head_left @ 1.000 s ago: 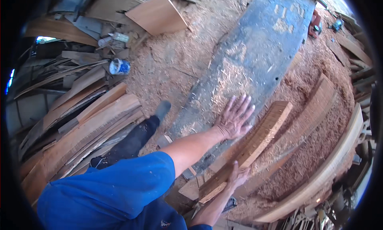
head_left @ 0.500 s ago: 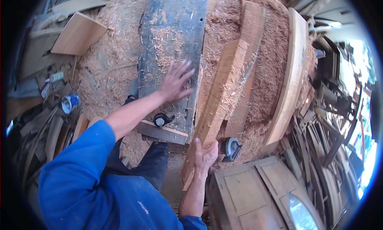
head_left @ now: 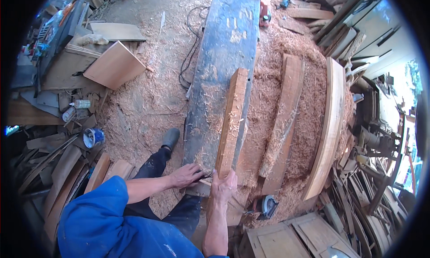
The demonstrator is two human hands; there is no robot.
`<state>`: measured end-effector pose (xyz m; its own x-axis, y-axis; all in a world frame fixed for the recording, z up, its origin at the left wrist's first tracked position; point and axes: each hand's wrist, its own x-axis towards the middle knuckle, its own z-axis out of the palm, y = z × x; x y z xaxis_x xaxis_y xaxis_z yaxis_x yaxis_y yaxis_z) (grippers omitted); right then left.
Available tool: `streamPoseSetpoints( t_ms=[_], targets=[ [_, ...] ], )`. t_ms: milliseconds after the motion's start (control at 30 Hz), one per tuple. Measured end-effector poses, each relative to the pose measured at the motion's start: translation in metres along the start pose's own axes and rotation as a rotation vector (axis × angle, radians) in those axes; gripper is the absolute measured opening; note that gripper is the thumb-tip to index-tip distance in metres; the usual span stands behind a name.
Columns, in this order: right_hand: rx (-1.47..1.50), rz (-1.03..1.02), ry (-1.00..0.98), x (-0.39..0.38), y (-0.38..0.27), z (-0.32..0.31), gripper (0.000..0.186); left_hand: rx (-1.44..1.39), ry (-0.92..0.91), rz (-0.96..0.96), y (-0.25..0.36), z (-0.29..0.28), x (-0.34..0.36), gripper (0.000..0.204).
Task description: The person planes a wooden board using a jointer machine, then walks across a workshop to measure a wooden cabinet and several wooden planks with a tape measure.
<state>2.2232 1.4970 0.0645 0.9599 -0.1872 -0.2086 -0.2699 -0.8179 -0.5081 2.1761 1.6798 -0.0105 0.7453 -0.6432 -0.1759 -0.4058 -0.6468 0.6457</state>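
Observation:
My right hand [head_left: 224,184] grips the near part of a long, thick wooden beam [head_left: 231,121], coated in shavings, that lies lengthwise over the blue-grey bench board [head_left: 228,25]. My left hand [head_left: 187,175], at the board's near left end, has curled fingers over a small dark object; what it is, I cannot make out. Right of the board, a roughly cut plank [head_left: 289,92] and a paler curved plank [head_left: 327,123] lie on shavings. A circular saw [head_left: 267,208] sits at my lower right.
Stacked offcuts [head_left: 67,164] crowd the left, with a paint bucket [head_left: 93,137] and a loose panel [head_left: 112,65]. A black cord [head_left: 195,43] runs beside the board. A red power tool [head_left: 264,18] is at its far end. An old wooden door [head_left: 291,240] and more timber border the right.
The beam has moved left onto the board in my right hand. My left hand has gone from spread above the board down to its near end, fingers curled. My view has shifted.

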Motion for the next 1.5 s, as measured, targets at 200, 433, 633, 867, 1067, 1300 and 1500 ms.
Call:
streamPoseSetpoints(
  t_ms=[200, 433, 633, 867, 1067, 1300, 1500],
  targets=[
    [-0.114, 0.049, -0.057, 0.005, -0.010, 0.023, 0.056, -0.243, 0.282, -0.432, -0.005, -0.060, -0.051, 0.059],
    [-0.043, 0.085, 0.035, -0.001, -0.007, 0.002, 0.064, -0.607, 0.244, -0.654, -0.012, -0.068, -0.085, 0.048],
    [-0.007, 0.037, -0.062, 0.001, 0.025, 0.011, 0.050, -0.946, 0.110, -0.684, 0.007, -0.046, -0.088, 0.028],
    [-0.045, -0.071, -0.162, -0.030, -0.024, 0.009, 0.069, -0.949, -0.123, -0.750, 0.034, -0.061, -0.075, 0.031],
    [0.055, -0.184, -0.087, -0.043, -0.039, 0.037, 0.090, -0.952, -0.136, -0.756, 0.029, -0.067, -0.080, 0.031],
    [0.213, -0.177, -0.117, -0.056, -0.025, 0.044, 0.093, -0.880, -0.215, -0.712, 0.034, -0.097, -0.100, 0.030],
    [0.255, -0.051, -0.276, -0.058, -0.013, 0.030, 0.092, -0.860, -0.272, -0.657, 0.031, -0.112, -0.104, 0.031]
  ],
)
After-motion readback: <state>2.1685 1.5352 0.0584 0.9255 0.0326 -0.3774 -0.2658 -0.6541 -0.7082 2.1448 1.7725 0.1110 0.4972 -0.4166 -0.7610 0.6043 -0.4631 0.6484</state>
